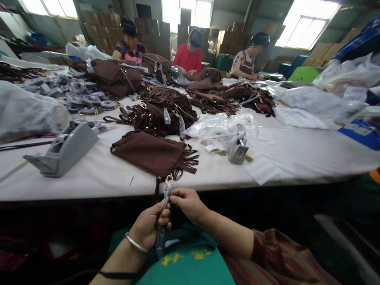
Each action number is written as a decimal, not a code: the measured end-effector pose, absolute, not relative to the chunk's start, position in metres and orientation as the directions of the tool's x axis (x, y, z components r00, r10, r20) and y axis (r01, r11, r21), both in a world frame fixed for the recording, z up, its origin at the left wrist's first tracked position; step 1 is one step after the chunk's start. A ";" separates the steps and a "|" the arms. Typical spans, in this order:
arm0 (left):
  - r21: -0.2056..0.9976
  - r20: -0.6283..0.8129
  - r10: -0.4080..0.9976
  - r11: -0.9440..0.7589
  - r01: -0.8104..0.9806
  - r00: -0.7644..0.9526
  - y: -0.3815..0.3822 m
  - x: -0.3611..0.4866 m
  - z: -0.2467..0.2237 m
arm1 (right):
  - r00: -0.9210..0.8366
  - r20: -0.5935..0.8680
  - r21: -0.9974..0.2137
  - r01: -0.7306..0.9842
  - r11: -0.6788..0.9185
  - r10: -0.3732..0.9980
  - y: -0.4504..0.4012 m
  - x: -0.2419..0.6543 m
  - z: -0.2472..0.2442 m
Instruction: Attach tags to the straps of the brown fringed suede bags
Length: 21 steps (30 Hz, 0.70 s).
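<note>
A brown fringed bag [149, 152] lies on the table's front part, its fringe toward the right. From a gold clasp at its near corner, a plastic-wrapped strap [161, 241] hangs down past the table edge. My left hand [152, 222] is wrapped round this strap, just over my lap. My right hand [188, 204] pinches the wrapped strap higher up, close below the clasp, with thumb and fingertips together. The exact spot between the right fingertips is partly hidden.
A grey tape dispenser [67, 152] stands at left. Behind the bag is a pile of brown fringed bags [161, 109]. Wrapped straps [80, 92] are heaped at far left. Clear plastic bags [223, 126] and a small grey dispenser [237, 152] lie at right. Several people sit across the table.
</note>
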State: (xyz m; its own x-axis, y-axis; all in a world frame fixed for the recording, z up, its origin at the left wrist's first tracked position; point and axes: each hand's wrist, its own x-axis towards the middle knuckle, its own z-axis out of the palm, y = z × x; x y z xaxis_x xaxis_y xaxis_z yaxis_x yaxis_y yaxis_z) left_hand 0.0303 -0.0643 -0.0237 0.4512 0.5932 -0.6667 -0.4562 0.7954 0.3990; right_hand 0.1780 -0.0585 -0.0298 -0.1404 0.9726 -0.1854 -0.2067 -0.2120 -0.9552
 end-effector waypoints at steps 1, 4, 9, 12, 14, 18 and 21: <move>0.333 -0.650 0.571 0.807 -0.487 0.502 -0.064 0.030 -0.025 | -0.151 -0.180 -0.953 -0.219 -0.211 0.972 -0.058 0.178 -0.030; 0.170 -0.578 0.536 0.816 -0.552 0.615 -0.064 0.029 -0.028 | -0.170 -0.213 -0.916 -0.309 -0.257 0.962 -0.055 0.176 -0.031; 0.058 -0.501 0.512 0.824 -0.563 0.698 -0.066 0.028 -0.031 | -0.237 -0.306 -0.860 -0.346 -0.375 0.922 -0.051 0.171 -0.042; 0.081 -0.466 0.500 0.846 -0.527 0.730 -0.070 0.030 -0.030 | -0.339 -0.337 -0.791 -0.404 -0.460 0.878 -0.050 0.172 -0.049; 0.137 -0.454 0.503 0.855 -0.500 0.736 -0.072 0.032 -0.028 | -0.394 -0.334 -0.719 -0.481 -0.502 0.856 -0.048 0.173 -0.052; 0.231 -0.453 0.535 0.843 -0.486 0.713 -0.074 0.035 -0.025 | -0.514 -0.316 -0.596 -0.547 -0.589 0.797 -0.044 0.173 -0.058; 0.336 -0.532 0.591 0.805 -0.490 0.606 -0.075 0.040 -0.026 | -0.487 -0.393 -0.605 -0.502 -0.618 0.780 -0.045 0.172 -0.066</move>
State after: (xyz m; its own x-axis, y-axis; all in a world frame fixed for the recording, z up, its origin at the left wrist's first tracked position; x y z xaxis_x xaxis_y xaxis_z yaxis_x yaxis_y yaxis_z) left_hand 0.0403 -0.0747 -0.0259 0.6062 0.5910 -0.5322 -0.4899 0.8046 0.3355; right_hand 0.1722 -0.0449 -0.0662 -0.4873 0.7798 -0.3929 -0.5019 -0.6183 -0.6047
